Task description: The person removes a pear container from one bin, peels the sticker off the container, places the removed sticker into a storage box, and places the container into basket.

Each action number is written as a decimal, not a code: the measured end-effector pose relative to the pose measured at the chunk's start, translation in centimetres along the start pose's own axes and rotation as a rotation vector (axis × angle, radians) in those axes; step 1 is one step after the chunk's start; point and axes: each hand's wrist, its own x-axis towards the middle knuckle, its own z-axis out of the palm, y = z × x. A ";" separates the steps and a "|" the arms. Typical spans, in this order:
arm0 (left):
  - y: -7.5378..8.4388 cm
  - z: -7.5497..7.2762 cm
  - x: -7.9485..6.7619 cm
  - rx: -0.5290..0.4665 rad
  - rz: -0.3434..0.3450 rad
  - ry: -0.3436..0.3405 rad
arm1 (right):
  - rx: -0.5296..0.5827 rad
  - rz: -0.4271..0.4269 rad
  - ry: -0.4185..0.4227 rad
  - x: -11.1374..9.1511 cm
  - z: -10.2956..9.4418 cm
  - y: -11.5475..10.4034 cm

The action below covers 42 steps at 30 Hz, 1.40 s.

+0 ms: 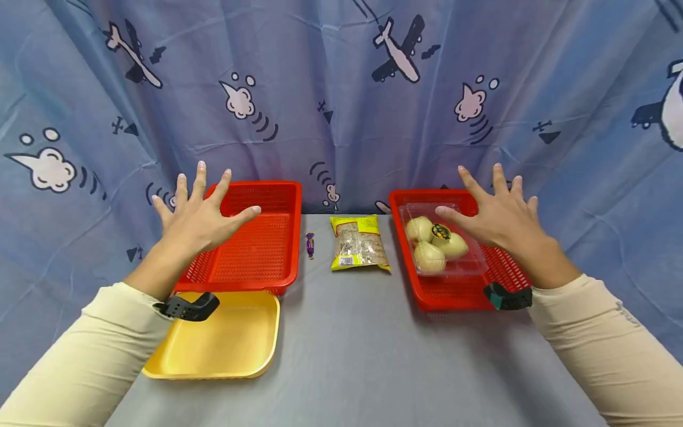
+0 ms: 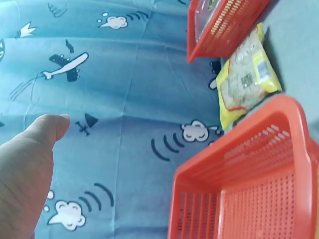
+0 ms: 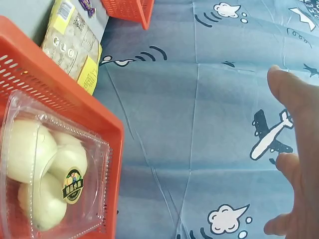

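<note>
My left hand (image 1: 194, 219) is raised with spread fingers above the left red basket (image 1: 251, 249), holding nothing. Over the right red basket (image 1: 453, 299) my right hand (image 1: 501, 216) hovers, fingers also spread and nothing held. Inside that right basket lies a clear plastic box (image 3: 92, 199) with three pale round fruits (image 1: 429, 256) and a dark round label. Between the baskets a yellow snack bag (image 1: 361, 243) with a clear window lies on the table. A small purple wrapped candy (image 1: 310, 245) is to its left. The left wrist view shows only the left thumb (image 2: 47, 130).
A yellow tray (image 1: 224, 338) stands in front of the left basket, partly under my left forearm. The grey table (image 1: 352, 350) extends toward me. Behind everything hangs a blue curtain (image 1: 320, 71) printed with planes and clouds. Each wrist wears a black band.
</note>
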 end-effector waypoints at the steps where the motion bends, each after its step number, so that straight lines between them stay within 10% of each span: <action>1: 0.2 0.2 -0.1 -0.001 0.000 0.000 | 0.003 -0.003 -0.001 0.0 0.0 0.1; 42: 9.1 4.5 -0.4 -0.070 0.086 0.027 | -0.012 0.032 0.041 0.3 0.0 5.7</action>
